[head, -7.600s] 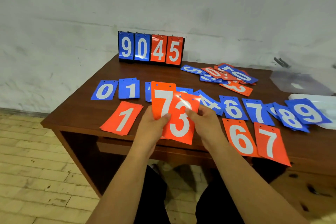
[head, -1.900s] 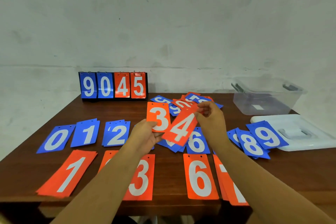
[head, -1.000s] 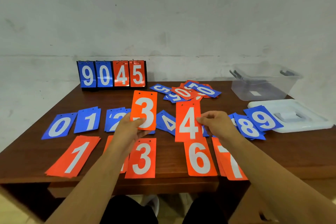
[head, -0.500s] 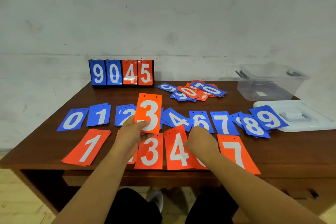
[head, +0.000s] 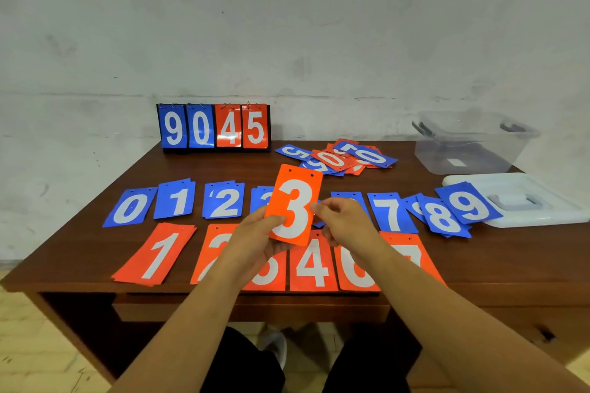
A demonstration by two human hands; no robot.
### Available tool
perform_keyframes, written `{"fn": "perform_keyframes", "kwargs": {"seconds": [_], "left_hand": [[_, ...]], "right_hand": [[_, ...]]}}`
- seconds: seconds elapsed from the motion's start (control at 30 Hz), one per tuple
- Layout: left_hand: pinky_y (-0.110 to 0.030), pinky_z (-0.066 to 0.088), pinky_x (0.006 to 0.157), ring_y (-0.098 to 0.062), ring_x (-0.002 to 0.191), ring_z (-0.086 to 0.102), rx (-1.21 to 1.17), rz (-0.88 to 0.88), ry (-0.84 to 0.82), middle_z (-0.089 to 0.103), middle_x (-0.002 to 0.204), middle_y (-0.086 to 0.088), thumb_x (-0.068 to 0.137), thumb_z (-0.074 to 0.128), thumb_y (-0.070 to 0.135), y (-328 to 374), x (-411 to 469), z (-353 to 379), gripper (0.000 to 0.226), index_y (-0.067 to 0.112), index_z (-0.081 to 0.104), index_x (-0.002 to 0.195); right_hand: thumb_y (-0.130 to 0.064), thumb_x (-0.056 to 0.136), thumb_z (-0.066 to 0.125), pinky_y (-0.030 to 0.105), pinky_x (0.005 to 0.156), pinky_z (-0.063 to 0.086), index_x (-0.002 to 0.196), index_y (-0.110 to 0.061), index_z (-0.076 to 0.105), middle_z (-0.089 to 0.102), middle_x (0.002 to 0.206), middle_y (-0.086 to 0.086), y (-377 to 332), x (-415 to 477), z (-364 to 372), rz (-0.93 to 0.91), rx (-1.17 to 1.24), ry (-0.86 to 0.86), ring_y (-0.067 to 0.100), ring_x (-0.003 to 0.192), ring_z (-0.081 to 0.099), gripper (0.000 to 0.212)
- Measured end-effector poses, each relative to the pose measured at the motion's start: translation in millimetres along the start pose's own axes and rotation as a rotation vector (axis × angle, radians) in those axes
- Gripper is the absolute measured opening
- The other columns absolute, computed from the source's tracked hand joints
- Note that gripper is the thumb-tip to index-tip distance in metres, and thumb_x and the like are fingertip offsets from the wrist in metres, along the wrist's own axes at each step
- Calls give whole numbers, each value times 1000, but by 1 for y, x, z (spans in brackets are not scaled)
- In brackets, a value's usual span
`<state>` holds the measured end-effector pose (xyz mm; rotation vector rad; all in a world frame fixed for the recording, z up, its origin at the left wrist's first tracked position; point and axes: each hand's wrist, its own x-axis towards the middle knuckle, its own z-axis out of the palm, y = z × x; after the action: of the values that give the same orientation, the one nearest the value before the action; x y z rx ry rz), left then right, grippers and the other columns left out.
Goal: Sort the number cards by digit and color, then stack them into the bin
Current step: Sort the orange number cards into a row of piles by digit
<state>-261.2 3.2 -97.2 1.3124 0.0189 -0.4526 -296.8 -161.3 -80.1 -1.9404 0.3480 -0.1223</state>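
My left hand (head: 252,241) grips the lower left of an orange 3 card (head: 295,204), held upright above the table. My right hand (head: 346,222) pinches that card's right edge. Behind them runs a row of blue cards from the blue 0 (head: 130,207) to the blue 9 (head: 468,203). In front lies an orange row: the orange 1 (head: 156,254), a partly hidden 2 and 3, the orange 4 (head: 313,266), a 6 and the orange 7 (head: 413,257). An unsorted pile (head: 338,158) sits further back. The clear bin (head: 469,145) stands at the back right.
A flip scoreboard (head: 214,128) reading 9045 stands at the table's back edge against the wall. The white bin lid (head: 523,201) lies in front of the bin, under the blue 9's corner. The table's front edge (head: 255,295) is close to the orange row.
My right hand has left the orange 4 lying between the orange 3 and 6, and has come up to pinch the orange 3 card that my left hand holds.
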Motion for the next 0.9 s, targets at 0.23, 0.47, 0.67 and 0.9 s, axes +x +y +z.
{"fn": "perform_keyframes", "kwargs": {"seconds": [0.23, 0.47, 0.67, 0.9], "left_hand": [[-45, 59, 86, -20, 93, 73, 475, 139, 52, 73, 104, -2, 90, 68, 17, 8, 0, -36, 35, 26, 59, 122], [-10, 46, 65, -6, 86, 60, 1179, 253, 88, 63, 101, 11, 88, 70, 32, 5, -4, -72, 53, 30, 52, 138], [-19, 48, 84, -9, 97, 58, 1393, 223, 77, 65, 119, 4, 90, 65, 40, -8, -4, -78, 52, 27, 51, 139], [-20, 47, 84, -9, 102, 52, 1429, 290, 69, 49, 114, 11, 88, 64, 48, -15, 8, -79, 39, 28, 61, 121]], "right_hand": [[-19, 88, 71, 22, 52, 46, 85, -16, 65, 63, 72, 2, -8, 5, 9, -26, -13, -55, 10, 58, 55, 7], [-17, 94, 58, 34, 62, 51, 87, 9, 65, 67, 81, 24, 10, 13, 53, -57, -280, -77, 23, 64, 56, 28], [-24, 96, 53, 24, 53, 41, 74, -16, 50, 52, 68, 0, 21, 15, 73, -139, -654, -78, 12, 61, 51, 23], [-32, 94, 54, 29, 62, 43, 88, -18, 49, 51, 77, -1, 23, 20, 71, -244, -923, -28, 17, 73, 52, 16]]}}
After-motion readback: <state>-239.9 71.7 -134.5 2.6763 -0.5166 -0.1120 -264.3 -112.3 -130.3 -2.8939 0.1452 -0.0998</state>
